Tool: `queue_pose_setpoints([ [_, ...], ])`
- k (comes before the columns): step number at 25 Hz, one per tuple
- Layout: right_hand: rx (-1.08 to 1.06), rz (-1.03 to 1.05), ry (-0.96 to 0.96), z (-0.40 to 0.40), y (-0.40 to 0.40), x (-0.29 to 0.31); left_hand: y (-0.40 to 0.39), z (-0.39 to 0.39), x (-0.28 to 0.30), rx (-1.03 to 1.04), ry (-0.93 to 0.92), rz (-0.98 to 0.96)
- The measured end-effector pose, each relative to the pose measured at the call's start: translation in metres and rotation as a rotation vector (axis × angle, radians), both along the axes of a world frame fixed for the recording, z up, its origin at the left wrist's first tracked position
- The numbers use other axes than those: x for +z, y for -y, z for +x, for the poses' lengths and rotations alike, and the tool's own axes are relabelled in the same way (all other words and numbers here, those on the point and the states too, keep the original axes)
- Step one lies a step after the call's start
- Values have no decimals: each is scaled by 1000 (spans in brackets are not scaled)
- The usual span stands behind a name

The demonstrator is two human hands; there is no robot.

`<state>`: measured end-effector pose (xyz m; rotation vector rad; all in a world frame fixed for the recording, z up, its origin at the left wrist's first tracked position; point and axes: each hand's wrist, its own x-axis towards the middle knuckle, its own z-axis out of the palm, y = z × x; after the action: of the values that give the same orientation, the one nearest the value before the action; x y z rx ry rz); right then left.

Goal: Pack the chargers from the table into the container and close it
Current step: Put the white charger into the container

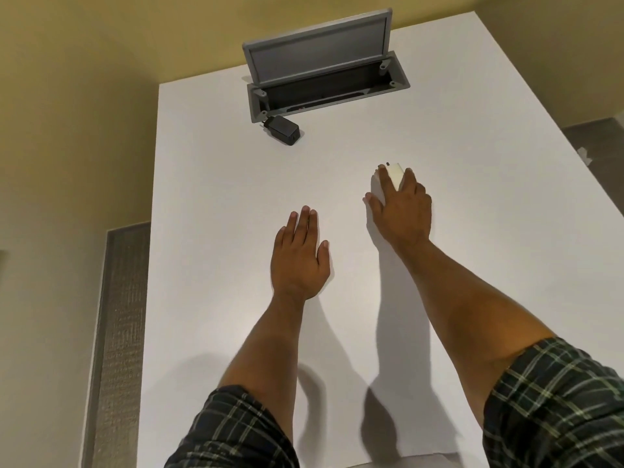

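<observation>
A white charger point(394, 173) lies on the white table point(219, 184), and my right hand point(401, 211) covers most of it with fingers wrapped around its sides. A black charger point(283, 130) lies further off, just in front of the left end of the container. The container point(400, 77) is a grey box sunk into the table top, with its grey lid point(317, 45) standing upright behind the dark opening. My left hand point(299, 256) rests flat on the table, palm down, fingers together, holding nothing.
The table's left edge drops to a beige floor with a grey textured strip point(118, 332). The right edge runs diagonally past a dark floor area point(594, 136). Plaid sleeves cover both upper arms.
</observation>
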<state>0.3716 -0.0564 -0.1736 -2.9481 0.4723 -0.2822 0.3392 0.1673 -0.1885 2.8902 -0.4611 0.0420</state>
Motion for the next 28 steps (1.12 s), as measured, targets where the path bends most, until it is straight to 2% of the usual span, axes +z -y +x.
queue_pose_setpoints([
  [5, 10, 40, -13, 8, 1, 12, -1, 0, -2, -1, -17, -9],
  [9, 25, 68, -143, -1, -2, 25, 3, -2, 1, 22, -41, 40],
  [14, 43, 165, -256, -28, -6, 41, 1, -5, 20, -31, -182, 164],
  [21, 101, 105, -239, -105, -4, 58, -1, -53, 57, -35, -382, 210],
  [25, 182, 97, -139, -154, -11, 79, 0, -94, 74, -30, -520, 186],
  [28, 261, 53, -54, -187, -18, 91, -4, -127, 91, -79, -552, 196],
])
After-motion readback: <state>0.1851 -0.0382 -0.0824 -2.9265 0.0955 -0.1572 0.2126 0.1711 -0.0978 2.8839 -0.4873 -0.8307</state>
